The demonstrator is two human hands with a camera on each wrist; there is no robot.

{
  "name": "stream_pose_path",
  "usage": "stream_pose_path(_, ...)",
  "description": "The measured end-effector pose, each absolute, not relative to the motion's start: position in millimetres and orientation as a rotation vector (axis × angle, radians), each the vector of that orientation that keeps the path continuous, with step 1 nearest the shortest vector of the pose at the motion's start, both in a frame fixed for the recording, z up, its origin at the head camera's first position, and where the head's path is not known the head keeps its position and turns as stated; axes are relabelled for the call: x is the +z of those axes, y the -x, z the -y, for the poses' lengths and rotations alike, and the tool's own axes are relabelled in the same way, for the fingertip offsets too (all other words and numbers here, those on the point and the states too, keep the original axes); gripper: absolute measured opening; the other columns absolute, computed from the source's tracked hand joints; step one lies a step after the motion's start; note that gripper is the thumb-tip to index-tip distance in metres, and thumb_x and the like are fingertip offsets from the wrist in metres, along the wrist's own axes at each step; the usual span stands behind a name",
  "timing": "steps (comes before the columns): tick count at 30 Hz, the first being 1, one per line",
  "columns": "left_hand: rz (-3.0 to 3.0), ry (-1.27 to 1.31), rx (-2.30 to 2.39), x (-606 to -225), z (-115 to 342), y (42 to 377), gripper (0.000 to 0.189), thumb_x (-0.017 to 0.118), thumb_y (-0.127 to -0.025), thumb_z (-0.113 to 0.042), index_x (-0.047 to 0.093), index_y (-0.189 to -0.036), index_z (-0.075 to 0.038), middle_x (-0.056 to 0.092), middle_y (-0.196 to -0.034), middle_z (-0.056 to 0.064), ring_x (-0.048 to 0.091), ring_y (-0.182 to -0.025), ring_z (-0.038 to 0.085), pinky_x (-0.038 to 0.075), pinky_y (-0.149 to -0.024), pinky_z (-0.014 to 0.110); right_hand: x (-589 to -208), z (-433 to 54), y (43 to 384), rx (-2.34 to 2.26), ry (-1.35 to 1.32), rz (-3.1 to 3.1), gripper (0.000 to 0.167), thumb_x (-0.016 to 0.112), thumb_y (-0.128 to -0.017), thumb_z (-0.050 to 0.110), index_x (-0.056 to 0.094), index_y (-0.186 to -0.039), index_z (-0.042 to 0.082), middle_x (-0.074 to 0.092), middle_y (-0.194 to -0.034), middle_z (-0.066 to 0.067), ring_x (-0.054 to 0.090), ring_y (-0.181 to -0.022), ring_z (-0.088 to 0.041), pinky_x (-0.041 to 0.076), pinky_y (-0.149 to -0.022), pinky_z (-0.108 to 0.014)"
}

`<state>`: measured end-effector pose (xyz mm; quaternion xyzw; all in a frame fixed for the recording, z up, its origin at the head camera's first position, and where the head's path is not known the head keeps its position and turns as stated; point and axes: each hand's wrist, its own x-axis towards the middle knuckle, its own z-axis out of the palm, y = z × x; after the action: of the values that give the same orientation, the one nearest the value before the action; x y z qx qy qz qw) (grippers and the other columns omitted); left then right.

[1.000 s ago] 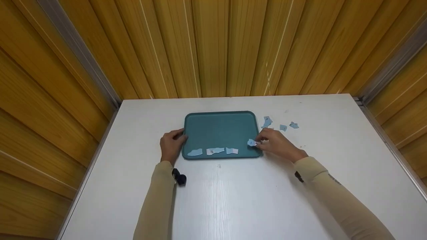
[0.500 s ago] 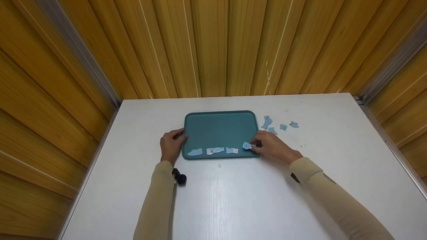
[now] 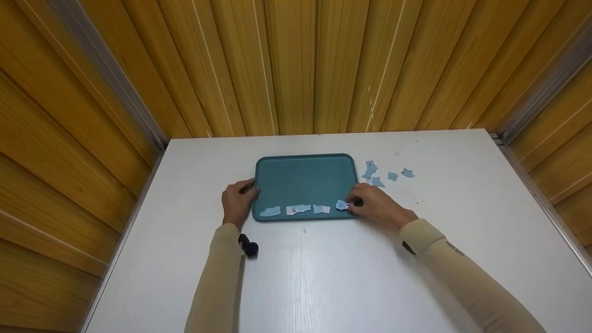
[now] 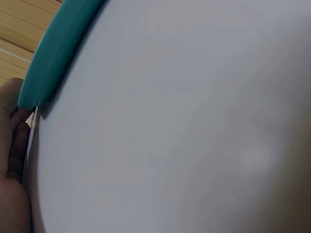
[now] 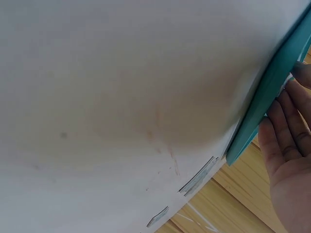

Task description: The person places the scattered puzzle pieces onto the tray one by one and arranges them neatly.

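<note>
A teal tray (image 3: 305, 180) lies on the white table with a row of torn light-blue paper pieces (image 3: 298, 209) along its near side. My right hand (image 3: 377, 203) is over the tray's near right corner, pinching another torn paper piece (image 3: 342, 205) at the right end of that row. At the left side, my left hand (image 3: 237, 201) grips the tray's edge, its thumb on the rim. The left wrist view shows this hand (image 4: 12, 160) beside the tray rim (image 4: 58, 48). In the right wrist view my right hand (image 5: 291, 136) reaches over the rim; the paper is mostly hidden there.
Several more torn paper pieces (image 3: 370, 169) lie on the table (image 3: 296, 277) to the right of the tray, one close to its edge. Wood-patterned panels (image 3: 291, 69) stand behind the table and at both sides.
My right hand has moved slightly left and toward me, bringing the pinched paper piece down to the row's right end. My left hand and the tray have stayed in place.
</note>
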<state>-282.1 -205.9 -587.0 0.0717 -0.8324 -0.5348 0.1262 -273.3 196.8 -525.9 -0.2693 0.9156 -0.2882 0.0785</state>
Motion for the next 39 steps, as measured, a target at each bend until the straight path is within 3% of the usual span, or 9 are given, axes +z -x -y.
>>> stream_pose_path(9, 2.43, -0.215, -1.551, -587, 206, 283, 0.033, 0.081, -0.095, -0.017, 0.078, -0.127, -0.012, 0.076, -0.123, 0.003, 0.068, -0.117, 0.019, 0.053, -0.102, 0.037, -524, -197, 272, -0.826, 0.81, -2.735, 0.018, 0.077, -0.099, 0.015, 0.079, -0.116, 0.011, 0.069, -0.112, 0.002, 0.064, -0.106, -0.02, 0.055, -0.102, -0.044)
stream_pose_path(21, 2.424, -0.232, -1.57, -585, 205, 280, 0.033, 0.08, -0.095, -0.016, 0.078, -0.128, -0.011, 0.075, -0.122, 0.004, 0.067, -0.117, 0.02, 0.053, -0.102, 0.037, -525, -199, 275, -0.832, 0.839, -2.73, 0.016, 0.078, -0.098, 0.014, 0.08, -0.114, 0.011, 0.068, -0.109, 0.003, 0.063, -0.102, -0.018, 0.056, -0.098, -0.042)
stream_pose_path(39, 2.414, -0.226, -1.588, -586, 205, 283, 0.032, 0.08, -0.095, -0.015, 0.078, -0.126, -0.009, 0.076, -0.121, 0.005, 0.068, -0.115, 0.02, 0.054, -0.101, 0.038, -519, -236, 292, -1.058, 0.747, -2.784, 0.028, 0.078, -0.096, 0.005, 0.075, -0.123, 0.0, 0.069, -0.117, -0.015, 0.067, -0.116, -0.035, 0.054, -0.103, -0.052)
